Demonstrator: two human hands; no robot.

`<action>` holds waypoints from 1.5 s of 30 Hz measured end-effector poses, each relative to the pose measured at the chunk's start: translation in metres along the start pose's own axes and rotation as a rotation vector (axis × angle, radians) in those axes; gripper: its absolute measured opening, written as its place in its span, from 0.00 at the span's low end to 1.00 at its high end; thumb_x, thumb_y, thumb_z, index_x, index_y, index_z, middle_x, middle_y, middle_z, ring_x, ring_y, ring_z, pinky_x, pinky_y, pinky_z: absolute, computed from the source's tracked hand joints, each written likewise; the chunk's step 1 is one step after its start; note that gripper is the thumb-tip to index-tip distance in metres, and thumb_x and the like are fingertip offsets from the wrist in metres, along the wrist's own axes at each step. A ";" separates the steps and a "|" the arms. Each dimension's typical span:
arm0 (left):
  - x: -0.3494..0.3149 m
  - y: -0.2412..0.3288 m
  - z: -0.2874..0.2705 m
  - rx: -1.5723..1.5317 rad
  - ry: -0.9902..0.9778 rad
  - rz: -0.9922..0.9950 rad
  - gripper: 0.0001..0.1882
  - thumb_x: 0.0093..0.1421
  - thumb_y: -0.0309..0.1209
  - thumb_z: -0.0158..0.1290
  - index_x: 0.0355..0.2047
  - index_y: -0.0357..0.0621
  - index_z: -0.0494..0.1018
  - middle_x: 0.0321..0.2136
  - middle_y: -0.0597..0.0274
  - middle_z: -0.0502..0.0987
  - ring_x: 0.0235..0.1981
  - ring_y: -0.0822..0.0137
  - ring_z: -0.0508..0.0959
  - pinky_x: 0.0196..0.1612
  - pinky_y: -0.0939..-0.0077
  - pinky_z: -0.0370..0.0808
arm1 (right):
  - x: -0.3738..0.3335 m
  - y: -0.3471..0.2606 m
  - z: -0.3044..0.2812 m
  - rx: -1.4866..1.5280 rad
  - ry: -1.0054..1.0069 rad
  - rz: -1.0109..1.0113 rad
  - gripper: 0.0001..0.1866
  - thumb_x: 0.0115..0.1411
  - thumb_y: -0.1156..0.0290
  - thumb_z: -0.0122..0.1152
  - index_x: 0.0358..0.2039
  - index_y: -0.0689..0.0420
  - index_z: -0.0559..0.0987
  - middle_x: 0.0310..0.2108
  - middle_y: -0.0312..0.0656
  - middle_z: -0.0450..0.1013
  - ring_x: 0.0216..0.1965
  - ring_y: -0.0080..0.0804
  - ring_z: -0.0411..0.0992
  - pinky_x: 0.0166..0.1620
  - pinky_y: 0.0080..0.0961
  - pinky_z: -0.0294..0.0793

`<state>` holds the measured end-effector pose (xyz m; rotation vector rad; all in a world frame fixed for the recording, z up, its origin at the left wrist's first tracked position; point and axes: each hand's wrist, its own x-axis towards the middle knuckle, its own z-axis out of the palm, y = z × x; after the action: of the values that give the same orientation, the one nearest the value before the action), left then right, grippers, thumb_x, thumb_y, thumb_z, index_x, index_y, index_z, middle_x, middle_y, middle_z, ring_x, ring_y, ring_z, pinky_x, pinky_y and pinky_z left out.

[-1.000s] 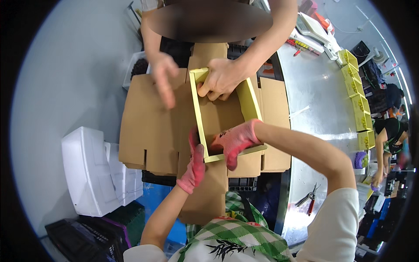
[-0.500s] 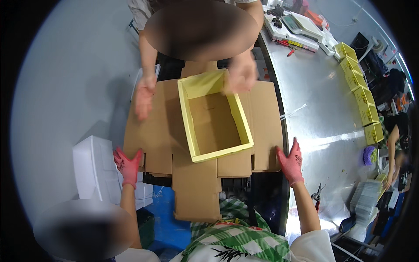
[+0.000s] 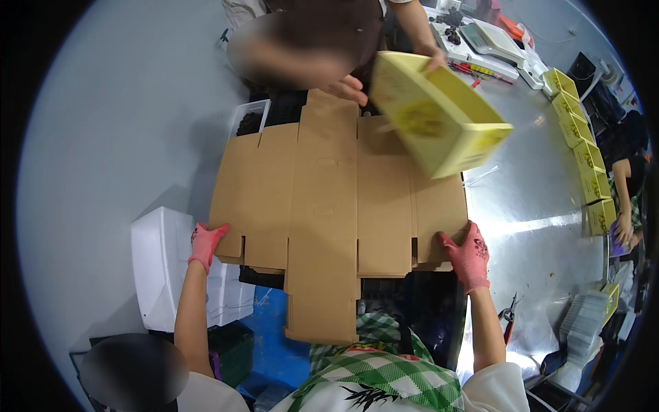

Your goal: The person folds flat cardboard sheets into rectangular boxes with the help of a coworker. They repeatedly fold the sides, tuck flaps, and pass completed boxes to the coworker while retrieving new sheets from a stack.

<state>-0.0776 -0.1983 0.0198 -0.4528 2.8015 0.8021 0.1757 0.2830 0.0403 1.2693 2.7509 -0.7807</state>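
A stack of flattened brown cardboard boxes (image 3: 322,178) lies in front of me, its flaps spread left and right and one long flap toward me. My left hand (image 3: 206,245), in a pink glove, grips the near left corner, thumb on top. At the near right corner my right hand (image 3: 469,257), gloved alike, holds the edge with its thumb over the board; the fingers under both corners are partly hidden. Above the stack's far right part, a co-worker across from me holds a tilted, open yellow box (image 3: 429,117) by its rim.
On the right runs a metal table (image 3: 515,185) with a row of yellow boxes (image 3: 588,158), a scale (image 3: 494,41) and red-handled pliers (image 3: 508,323). White foam boxes (image 3: 161,268) stand at left, near a blue surface (image 3: 278,319). Another person works at far right.
The co-worker has lifted the yellow box off the cardboard and swung it right. My hands have closed from spread fingers onto the stack's two near corners.
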 end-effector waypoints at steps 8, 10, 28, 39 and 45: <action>-0.054 0.065 -0.018 0.425 0.117 0.391 0.31 0.46 0.42 0.65 0.44 0.34 0.67 0.46 0.47 0.73 0.46 0.50 0.74 0.49 0.62 0.71 | -0.016 -0.037 -0.005 0.078 0.209 -0.250 0.28 0.49 0.63 0.68 0.49 0.58 0.69 0.41 0.50 0.73 0.43 0.48 0.73 0.45 0.40 0.73; -0.089 0.076 0.006 0.354 0.057 0.700 0.29 0.51 0.41 0.63 0.47 0.37 0.67 0.47 0.44 0.71 0.47 0.48 0.73 0.50 0.61 0.71 | -0.028 -0.062 0.002 0.068 0.204 -0.551 0.28 0.50 0.71 0.62 0.53 0.58 0.67 0.46 0.54 0.70 0.45 0.52 0.71 0.45 0.42 0.73; -0.043 0.094 0.049 -0.050 -0.278 0.004 0.47 0.38 0.47 0.71 0.52 0.29 0.63 0.48 0.44 0.70 0.51 0.53 0.71 0.52 0.59 0.71 | 0.001 -0.071 0.042 0.508 -0.282 -0.043 0.43 0.47 0.57 0.73 0.55 0.70 0.63 0.45 0.55 0.72 0.47 0.40 0.73 0.49 0.30 0.73; -0.133 0.170 0.048 0.459 0.224 0.852 0.36 0.47 0.32 0.63 0.57 0.47 0.62 0.54 0.53 0.66 0.46 0.52 0.76 0.44 0.62 0.75 | -0.010 -0.113 0.037 0.195 0.018 -0.325 0.41 0.49 0.75 0.63 0.62 0.59 0.55 0.55 0.55 0.60 0.46 0.54 0.71 0.46 0.42 0.74; -0.107 0.154 0.006 0.223 -0.815 1.328 0.39 0.39 0.41 0.69 0.53 0.47 0.68 0.60 0.52 0.58 0.56 0.49 0.65 0.57 0.59 0.66 | -0.030 -0.113 0.021 0.479 -0.116 -0.918 0.26 0.51 0.83 0.53 0.53 0.56 0.69 0.60 0.56 0.55 0.49 0.55 0.67 0.50 0.41 0.71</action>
<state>-0.0291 -0.0455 0.1175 1.5267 2.0251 0.5661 0.1106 0.1910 0.0774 -0.1600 3.0701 -1.5401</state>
